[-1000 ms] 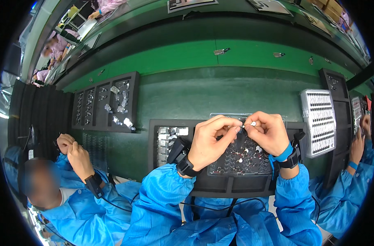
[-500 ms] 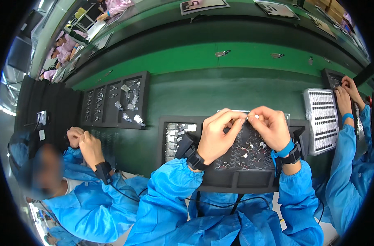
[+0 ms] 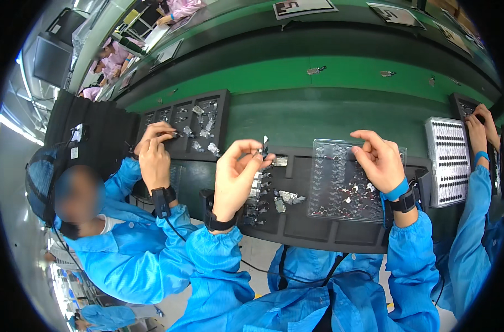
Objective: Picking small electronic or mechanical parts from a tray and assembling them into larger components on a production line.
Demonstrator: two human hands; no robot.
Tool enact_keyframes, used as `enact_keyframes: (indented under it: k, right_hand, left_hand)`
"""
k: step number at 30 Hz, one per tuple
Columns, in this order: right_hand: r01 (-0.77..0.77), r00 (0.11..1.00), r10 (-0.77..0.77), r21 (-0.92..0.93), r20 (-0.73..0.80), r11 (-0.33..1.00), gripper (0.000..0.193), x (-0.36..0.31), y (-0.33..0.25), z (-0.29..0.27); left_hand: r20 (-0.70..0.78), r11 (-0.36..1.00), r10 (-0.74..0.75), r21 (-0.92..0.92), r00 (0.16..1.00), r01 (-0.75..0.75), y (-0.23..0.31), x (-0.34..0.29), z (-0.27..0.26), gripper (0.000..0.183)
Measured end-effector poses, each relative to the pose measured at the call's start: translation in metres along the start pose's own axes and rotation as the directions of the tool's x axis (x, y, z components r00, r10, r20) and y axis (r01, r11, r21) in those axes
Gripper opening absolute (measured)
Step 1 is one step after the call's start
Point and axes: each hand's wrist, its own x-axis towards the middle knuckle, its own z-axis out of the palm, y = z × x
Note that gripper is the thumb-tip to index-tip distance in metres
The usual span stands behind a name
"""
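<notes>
Left grip pinching silvery part; right grip wide over clear tray

Left hand pinching small part, right hand over clear tray, fingers parted

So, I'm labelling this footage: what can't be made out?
All in the head view:
Small part: partly hidden by the left grip.
Clear tray: upper right partly covered by the right grip.
White discs in it: too small for detail.
Right-side co-worker: cut off by the dark lens rim.
</notes>
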Motion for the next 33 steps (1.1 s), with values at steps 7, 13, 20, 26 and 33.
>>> enact_keyframes:
  k: [7, 13, 20, 26, 33]
  right_hand:
    - [0.007, 1.0, -0.007, -0.019, 0.025, 1.0, 0.024, 0.001, 0.003, 0.004]
    - [-0.007, 0.999, 0.007, -0.032, 0.031, 0.999, 0.024, 0.001, 0.004, 0.002]
    - [-0.012, 0.999, 0.014, -0.028, 0.05, 1.0, 0.023, 0.003, 0.002, 0.001]
    - [-0.025, 0.998, 0.027, -0.039, 0.064, 0.999, 0.025, 0.004, 0.002, -0.001]
    - [-0.017, 0.998, 0.021, -0.05, 0.067, 0.999, 0.024, 0.003, 0.002, -0.001]
  left_hand:
    - [-0.163, 0.998, -0.038, 0.034, 0.986, 0.044, -0.038, -0.026, -0.016, 0.026]
    - [-0.064, 0.987, -0.099, 0.123, 0.993, 0.106, -0.048, -0.026, -0.01, 0.026]
    - [-0.197, 0.835, 0.004, 0.54, 0.98, 0.105, -0.051, -0.021, -0.002, 0.02]
    - [-0.04, 0.504, 0.138, 0.863, 0.99, -0.036, -0.037, -0.028, 0.0, 0.019]
    - [0.172, 0.225, 0.125, 0.954, 0.977, -0.197, -0.034, -0.016, 0.001, 0.012]
